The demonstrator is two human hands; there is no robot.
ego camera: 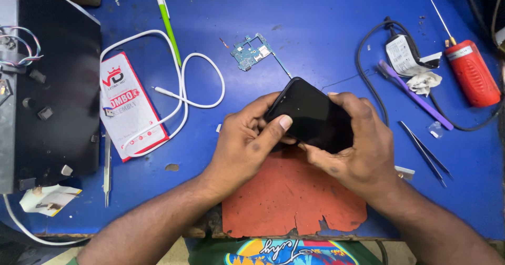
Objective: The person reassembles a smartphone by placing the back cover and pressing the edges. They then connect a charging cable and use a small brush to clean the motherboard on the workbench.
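Honestly, main risk is the phone slipping or flexing: both hands grip it in mid-air above the orange mat, tilted, with nothing under it. Left hand is closed round the near-left corner, thumb pressed flat on the glass; right hand is closed along the right and lower edge, fingers curled under. Thumb pressure at one corner against a hold on the far side could bend or crack the panel, or pop it off the frame if it's only loosely seated; can't tell whether it is. A drop would land on the mat, which is ragged at its near edge, or on the blue surface, near the tweezers just to the right. Phone itself: black slab, rounded corners, screen dark and glossy, no visible cracks, back hidden. Further out, a bare circuit board lies just beyond the phone, so a sideways slide could knock it. White cable loops over a red-and-white box at left; red tool and purple tool sit far right, well apart.
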